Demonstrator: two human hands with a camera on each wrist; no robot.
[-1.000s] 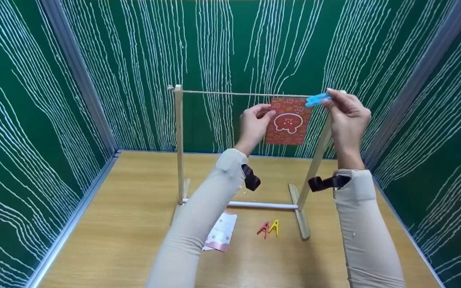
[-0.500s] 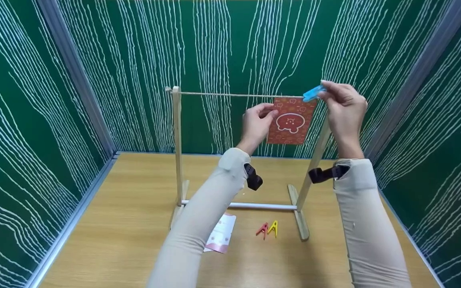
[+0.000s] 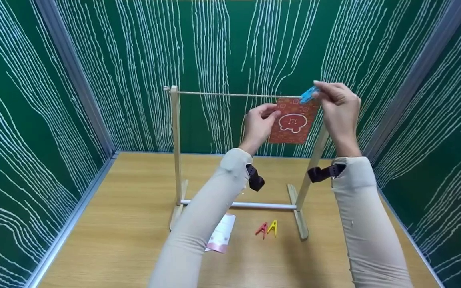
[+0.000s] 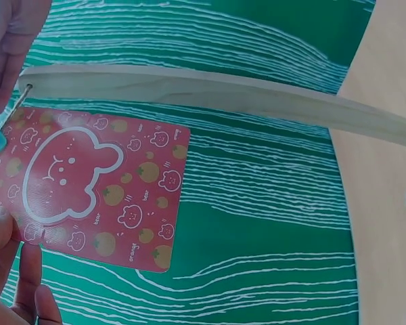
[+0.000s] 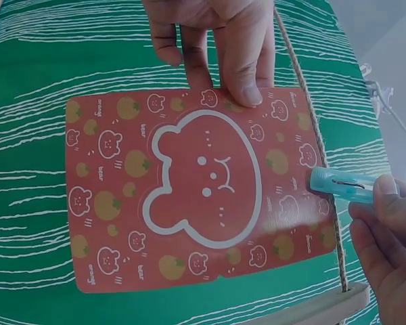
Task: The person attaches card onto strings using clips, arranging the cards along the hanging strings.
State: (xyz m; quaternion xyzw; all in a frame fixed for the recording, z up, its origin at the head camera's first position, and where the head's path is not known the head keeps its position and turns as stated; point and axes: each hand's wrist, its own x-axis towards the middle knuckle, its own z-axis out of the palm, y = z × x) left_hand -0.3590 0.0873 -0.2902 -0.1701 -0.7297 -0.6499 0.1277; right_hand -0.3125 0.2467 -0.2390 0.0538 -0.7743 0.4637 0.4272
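A red card (image 3: 292, 124) printed with a white-outlined bear hangs upright against the rope (image 3: 230, 94) of a wooden stand. My left hand (image 3: 258, 124) pinches the card's left edge between thumb and fingers. With thumb and fingertips my right hand (image 3: 339, 112) pinches a blue clothespin (image 3: 308, 95). In the right wrist view the tip of that clothespin (image 5: 348, 185) lies over the rope and the card's top edge. From the left wrist view, the card (image 4: 95, 189) fills the left side, my left thumb on its face.
The stand's wooden posts (image 3: 176, 148) rise from the wooden table (image 3: 134, 240), joined low down by a white bar (image 3: 262, 206). A red clothespin (image 3: 262, 229) and a yellow clothespin (image 3: 273, 227) lie in front. Left of them, a white-and-pink card (image 3: 220, 234) is partly behind my left sleeve.
The card has shifted slightly right along the rope with my left hand. My right hand has moved a little left, and the blue clothespin has tilted steeper over the card's top edge.
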